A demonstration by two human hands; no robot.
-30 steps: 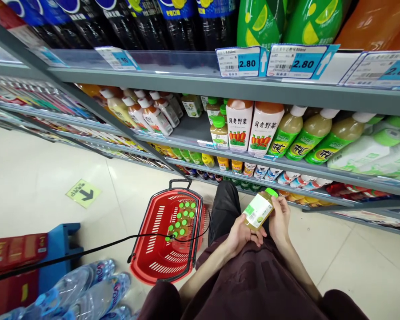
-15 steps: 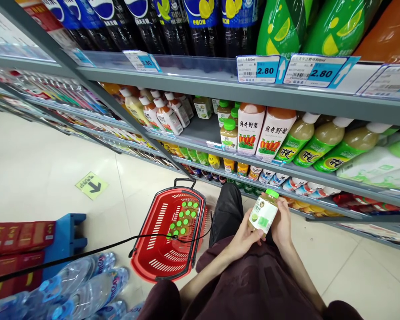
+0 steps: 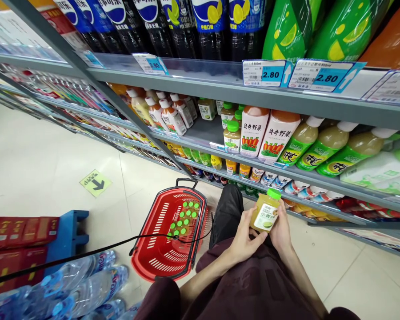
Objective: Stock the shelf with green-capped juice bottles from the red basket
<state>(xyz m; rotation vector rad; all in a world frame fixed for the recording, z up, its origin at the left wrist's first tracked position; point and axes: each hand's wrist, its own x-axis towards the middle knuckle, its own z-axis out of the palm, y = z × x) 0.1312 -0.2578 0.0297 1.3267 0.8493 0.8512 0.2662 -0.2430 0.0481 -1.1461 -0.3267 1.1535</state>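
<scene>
Above my lap I hold a juice bottle (image 3: 265, 214) with a bright green cap and a white label facing me. My left hand (image 3: 245, 240) grips its lower left side, fingers partly hidden behind it. On the other side, my right hand (image 3: 280, 229) is closed round the bottle's right edge. To the left on the floor is a red shopping basket (image 3: 150, 226), with several green-capped bottles (image 3: 186, 218) grouped at its right side. More bottles of the same look, such as this green-capped one (image 3: 232, 135), stand on the middle shelf.
Drink shelves (image 3: 200, 89) run across the front, with price tags on the upper edge. A black cord (image 3: 86, 254) crosses over the basket. Large water bottles (image 3: 86, 284), a blue pallet (image 3: 68, 240) and red boxes (image 3: 20, 235) are at the lower left.
The bottle in my hands has been turned, so a different side of its label faces me. The view has shifted slightly; the basket stays put.
</scene>
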